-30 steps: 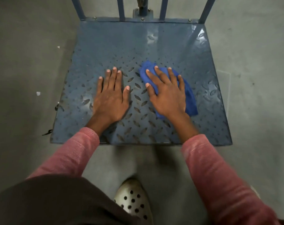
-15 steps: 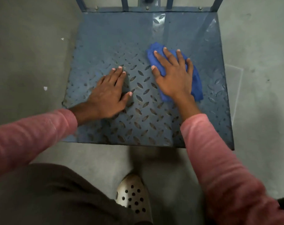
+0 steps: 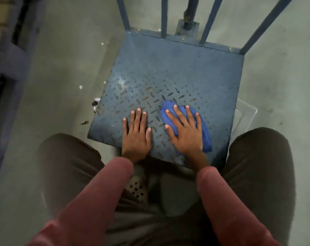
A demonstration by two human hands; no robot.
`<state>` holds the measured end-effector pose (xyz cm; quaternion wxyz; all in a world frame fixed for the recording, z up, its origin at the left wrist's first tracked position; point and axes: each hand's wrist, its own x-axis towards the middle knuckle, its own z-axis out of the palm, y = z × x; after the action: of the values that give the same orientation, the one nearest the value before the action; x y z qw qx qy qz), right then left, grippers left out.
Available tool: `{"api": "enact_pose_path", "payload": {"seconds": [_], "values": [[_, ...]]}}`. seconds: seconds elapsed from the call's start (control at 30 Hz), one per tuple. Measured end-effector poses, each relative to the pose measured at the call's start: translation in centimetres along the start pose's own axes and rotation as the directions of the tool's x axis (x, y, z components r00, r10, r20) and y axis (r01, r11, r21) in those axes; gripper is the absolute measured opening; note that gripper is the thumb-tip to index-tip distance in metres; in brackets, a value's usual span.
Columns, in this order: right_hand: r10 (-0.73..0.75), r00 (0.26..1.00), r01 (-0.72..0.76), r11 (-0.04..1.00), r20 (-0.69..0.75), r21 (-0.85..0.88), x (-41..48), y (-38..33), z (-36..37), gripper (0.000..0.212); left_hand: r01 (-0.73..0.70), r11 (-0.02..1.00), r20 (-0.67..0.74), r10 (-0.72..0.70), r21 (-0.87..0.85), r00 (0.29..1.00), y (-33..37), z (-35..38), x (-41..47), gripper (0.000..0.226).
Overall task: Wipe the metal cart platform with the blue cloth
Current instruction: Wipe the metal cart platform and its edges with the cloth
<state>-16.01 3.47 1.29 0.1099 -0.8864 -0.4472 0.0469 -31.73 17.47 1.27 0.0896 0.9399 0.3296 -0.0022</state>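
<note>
Blue cloth (image 3: 205, 134) lies bunched on the platform (image 3: 168, 71), near the front edge and a bit to the right of the middle. The right hand (image 3: 186, 134) lies flat on top of it, fingers straight and spread, pressing it down. The left hand (image 3: 135, 134) is flat on the bare metal just beside it, fingers straight, holding nothing. I think the wiping is under way but not done. The cloth covers only a small bit near the front. The back part by the bars (image 3: 164, 15) looks dull and dusty, and there is a pale smudge (image 3: 121, 82) on the left side. So most of the platform may need a rub yet. It is blue-grey metal with little raised bumps, worn brown in the middle.
</note>
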Motion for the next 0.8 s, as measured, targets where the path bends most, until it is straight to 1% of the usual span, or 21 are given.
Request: {"api": "enact_pose_path", "payload": {"seconds": [0.07,0.1,0.23,0.3,0.37,0.43,0.53,0.57,0.7,0.8], "values": [[-0.101,0.995,0.101,0.995,0.017,-0.013,2.6,2.5,-0.3,0.057,0.016,0.999,-0.042,-0.017,-0.039,0.999,-0.1,0.0,-0.4,0.065],[-0.105,0.994,0.105,0.994,0.019,-0.003,4.1,3.8,-0.5,0.056,0.024,0.998,-0.064,-0.028,-0.057,0.998,-0.1,0.0,-0.4,0.065],[0.034,0.999,-0.035,0.998,0.017,0.044,8.9,6.6,-1.4,0.056,0.041,0.996,-0.103,-0.049,-0.076,0.994,0.4,-0.1,-0.5,0.065],[0.103,0.995,-0.103,0.994,0.01,0.044,9.2,6.0,-1.4,0.056,0.041,0.997,-0.106,-0.048,-0.068,0.993,0.3,-0.1,-0.5,0.064],[0.14,0.99,-0.14,0.989,-0.003,0.037,7.5,4.4,-1.4,0.056,0.041,0.997,-0.105,-0.047,-0.063,0.993,0.3,-0.2,-0.4,0.064],[0.09,0.996,-0.091,0.995,0.019,0.038,3.8,2.6,-1.2,0.057,0.041,0.997,-0.119,-0.048,-0.064,0.992,0.4,-0.1,-0.3,0.064],[-0.085,0.993,0.083,0.996,0.081,0.027,-2.1,0.9,-0.8,0.059,0.044,0.996,-0.15,-0.056,-0.08,0.987,0.4,0.2,-0.3,0.064],[-0.114,0.989,0.113,0.993,0.09,0.023,-2.9,0.8,-0.7,0.059,0.047,0.995,-0.15,-0.059,-0.083,0.987,0.4,0.2,-0.2,0.064],[-0.174,0.979,0.174,0.985,0.106,0.014,-0.9,1.6,-0.7,0.059,0.072,0.995,-0.143,-0.082,-0.074,0.986,0.9,0.3,-0.1,0.064],[-0.202,0.976,0.201,0.979,0.086,0.021,3.5,2.2,-0.1,0.059,0.085,0.994,-0.141,-0.093,-0.062,0.986,0.8,0.4,-0.1,0.064]]}}
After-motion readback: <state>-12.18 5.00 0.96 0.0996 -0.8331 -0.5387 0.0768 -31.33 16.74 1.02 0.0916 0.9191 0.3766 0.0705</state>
